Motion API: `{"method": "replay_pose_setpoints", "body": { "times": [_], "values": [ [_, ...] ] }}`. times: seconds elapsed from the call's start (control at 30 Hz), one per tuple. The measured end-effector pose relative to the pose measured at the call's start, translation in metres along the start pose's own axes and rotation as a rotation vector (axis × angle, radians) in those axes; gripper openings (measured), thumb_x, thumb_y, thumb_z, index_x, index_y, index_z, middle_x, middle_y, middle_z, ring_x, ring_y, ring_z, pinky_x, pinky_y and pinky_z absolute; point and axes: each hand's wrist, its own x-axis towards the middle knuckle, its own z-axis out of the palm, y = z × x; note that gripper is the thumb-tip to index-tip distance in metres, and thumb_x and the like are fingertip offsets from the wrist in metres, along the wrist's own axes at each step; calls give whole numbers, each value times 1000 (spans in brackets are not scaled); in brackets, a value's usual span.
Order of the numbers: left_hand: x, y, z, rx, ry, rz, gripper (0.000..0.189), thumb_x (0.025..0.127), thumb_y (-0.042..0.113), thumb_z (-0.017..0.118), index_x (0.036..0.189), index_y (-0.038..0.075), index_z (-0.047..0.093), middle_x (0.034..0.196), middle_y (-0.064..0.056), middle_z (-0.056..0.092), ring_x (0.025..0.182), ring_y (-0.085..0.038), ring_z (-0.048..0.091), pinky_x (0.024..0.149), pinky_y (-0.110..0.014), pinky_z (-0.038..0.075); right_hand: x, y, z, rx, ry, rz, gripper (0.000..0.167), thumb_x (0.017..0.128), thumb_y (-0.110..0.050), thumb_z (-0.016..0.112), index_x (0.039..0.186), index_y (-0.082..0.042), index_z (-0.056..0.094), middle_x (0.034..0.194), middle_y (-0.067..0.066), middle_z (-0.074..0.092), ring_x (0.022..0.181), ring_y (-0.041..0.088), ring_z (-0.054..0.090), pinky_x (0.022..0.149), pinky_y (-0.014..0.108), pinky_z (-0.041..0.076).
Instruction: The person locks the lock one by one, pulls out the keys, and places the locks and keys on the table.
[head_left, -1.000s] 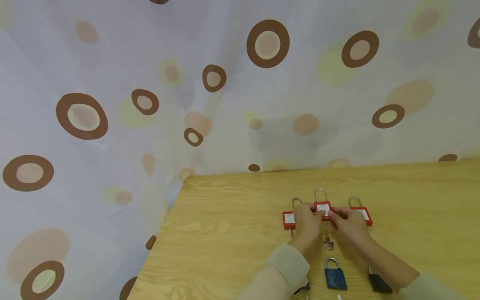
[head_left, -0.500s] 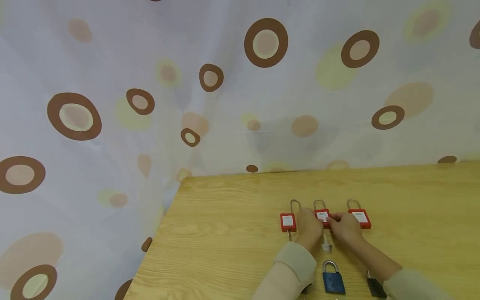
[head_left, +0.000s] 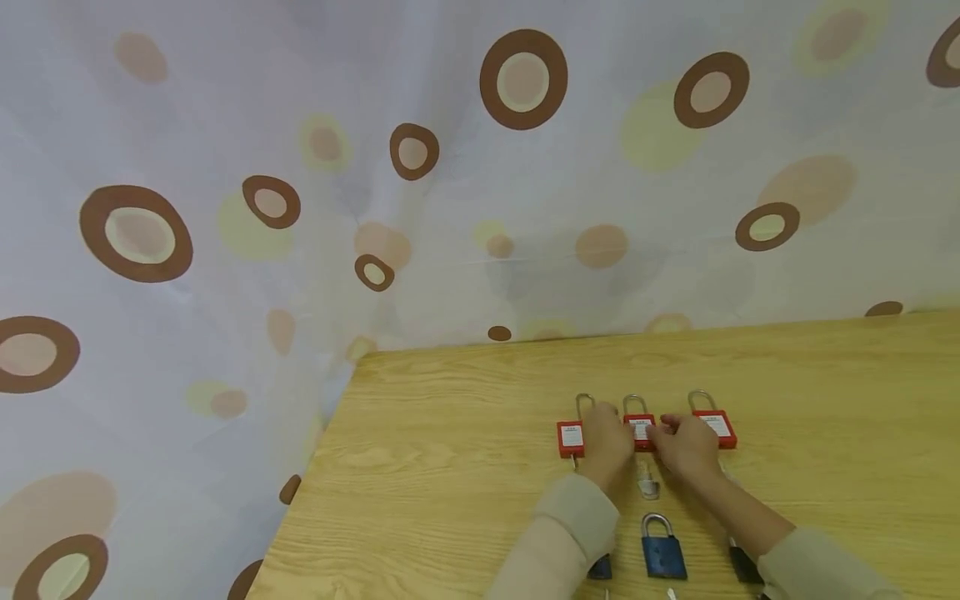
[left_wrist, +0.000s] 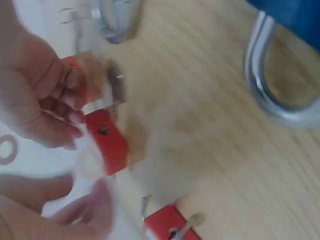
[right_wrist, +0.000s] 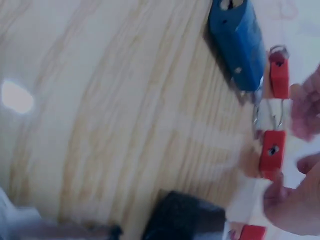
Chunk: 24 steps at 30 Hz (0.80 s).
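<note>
A red padlock [head_left: 640, 432] with a white label and its shackle pointing away lies in the middle of a row of red padlocks. My left hand [head_left: 607, 442] is at its left edge, fingers loose, between it and the left red padlock [head_left: 571, 439]. At its right edge is my right hand [head_left: 686, 450], thumb and fingertips close to the body. The left wrist view shows the middle padlock's keyhole end facing out, with fingertips beside it. The right red padlock [head_left: 716, 427] lies just beyond my right hand. A small key [head_left: 648, 483] lies below the middle padlock.
A blue padlock [head_left: 663, 556] lies nearer to me, below the key. Dark padlocks show beside my sleeves, one on the left [head_left: 600, 568] and one on the right [head_left: 742, 562]. The wooden table [head_left: 435, 467] meets a spotted curtain [head_left: 450, 208] at its back.
The middle red padlock, pinched in both hands earlier, has come down towards me into line with the other red padlocks. The fingers of both hands have loosened from it.
</note>
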Motion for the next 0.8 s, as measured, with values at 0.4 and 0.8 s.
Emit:
{"method": "replay_pose_setpoints", "body": {
  "times": [0.4, 0.8],
  "values": [
    [9, -33, -39, -213, 228, 108, 22, 84, -2, 62, 106, -3, 64, 100, -12, 58, 84, -17, 55, 70, -21, 48, -1, -32, 6, 184, -60, -18, 44, 90, -8, 43, 130, 12, 43, 117, 29, 53, 90, 19, 54, 63, 11, 40],
    [-1, -46, -29, -91, 111, -198, 10, 73, -2, 69, 77, -10, 63, 75, -15, 64, 70, -17, 58, 64, -28, 51, -2, -42, 45, -36, -307, 49, 35, 84, -9, 50, 106, 16, 61, 97, 26, 63, 87, 32, 58, 69, 32, 50]
  ]
}}
